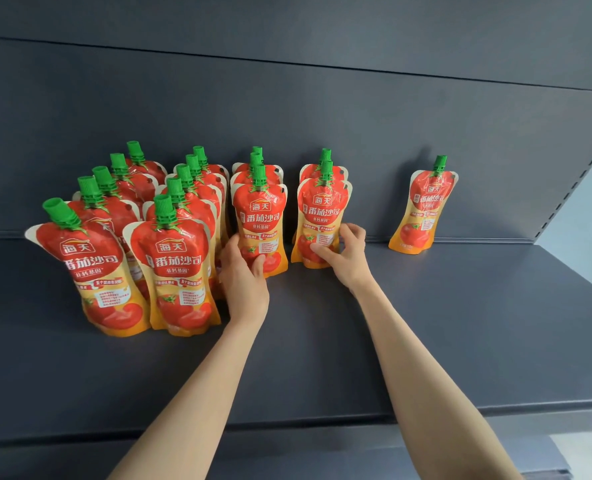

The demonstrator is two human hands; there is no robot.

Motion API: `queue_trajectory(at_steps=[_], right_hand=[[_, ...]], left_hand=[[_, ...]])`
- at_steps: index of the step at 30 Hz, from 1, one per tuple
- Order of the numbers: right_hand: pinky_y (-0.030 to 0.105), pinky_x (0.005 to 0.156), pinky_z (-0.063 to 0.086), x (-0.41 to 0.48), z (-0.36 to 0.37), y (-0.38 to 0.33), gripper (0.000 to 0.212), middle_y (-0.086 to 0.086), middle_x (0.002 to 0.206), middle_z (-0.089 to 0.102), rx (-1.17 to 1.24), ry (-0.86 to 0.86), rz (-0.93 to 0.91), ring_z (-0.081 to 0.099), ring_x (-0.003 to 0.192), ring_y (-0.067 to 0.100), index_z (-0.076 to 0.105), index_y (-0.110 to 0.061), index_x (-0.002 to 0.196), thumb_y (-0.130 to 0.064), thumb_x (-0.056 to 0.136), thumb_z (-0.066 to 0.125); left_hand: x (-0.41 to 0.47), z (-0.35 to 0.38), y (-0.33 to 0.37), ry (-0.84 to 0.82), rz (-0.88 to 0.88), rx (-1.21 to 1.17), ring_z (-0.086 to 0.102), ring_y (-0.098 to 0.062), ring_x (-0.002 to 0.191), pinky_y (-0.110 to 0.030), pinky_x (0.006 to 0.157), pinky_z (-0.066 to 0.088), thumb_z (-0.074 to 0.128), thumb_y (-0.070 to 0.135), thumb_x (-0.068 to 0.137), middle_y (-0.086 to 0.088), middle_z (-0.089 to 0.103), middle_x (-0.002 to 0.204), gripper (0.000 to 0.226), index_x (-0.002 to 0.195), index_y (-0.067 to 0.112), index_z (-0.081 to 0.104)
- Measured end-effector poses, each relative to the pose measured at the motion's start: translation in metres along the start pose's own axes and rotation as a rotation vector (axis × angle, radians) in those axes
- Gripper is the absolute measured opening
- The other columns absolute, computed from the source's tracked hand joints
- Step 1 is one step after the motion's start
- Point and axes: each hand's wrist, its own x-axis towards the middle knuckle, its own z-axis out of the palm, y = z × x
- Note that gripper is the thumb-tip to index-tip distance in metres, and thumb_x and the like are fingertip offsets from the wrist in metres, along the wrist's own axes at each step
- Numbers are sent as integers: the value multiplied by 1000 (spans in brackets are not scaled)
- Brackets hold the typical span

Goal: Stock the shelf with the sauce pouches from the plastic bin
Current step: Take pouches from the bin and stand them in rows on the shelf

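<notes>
dark grey shelf (443,323), back panel (322,109); left hand (244,271) grips centre pouch (260,216); right hand (344,259) grips neighbouring pouch (318,216)

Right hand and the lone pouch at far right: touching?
Apart. Head view shows bare shelf between the lone pouch and the right hand, which grips a front pouch.

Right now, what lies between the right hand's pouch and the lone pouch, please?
Nothing: the head view shows bare shelf between the lone pouch and the pouch the right hand holds.
</notes>
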Motion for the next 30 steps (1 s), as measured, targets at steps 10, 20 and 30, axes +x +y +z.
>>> queue_trajectory(at_steps=[10,20,30], right_hand=[[28,88,50,-3,-5,-12,43,0,117,58,169,-99,55,57,106,14,46,-11,127,-15,88,64],[34,93,49,-11,-11,-16,52,6,127,54,-21,-23,78,53,112,18,43,-8,130,-18,85,68],[27,93,43,-106,-59,-37,35,3,125,59,-90,291,68,55,114,18,54,-11,125,-18,91,60]], left_hand=[[1,0,-1,-13,-4,26,40,-26,132,-42,107,36,57,16,91,-12,44,141,51,137,8,37],[-15,-5,7,-71,-8,124,28,-30,139,-46,112,30,55,22,92,-15,32,149,64,145,5,23],[-58,-23,47,-192,219,-13,50,-25,120,-35,98,40,57,20,91,-10,56,128,39,127,8,51]])
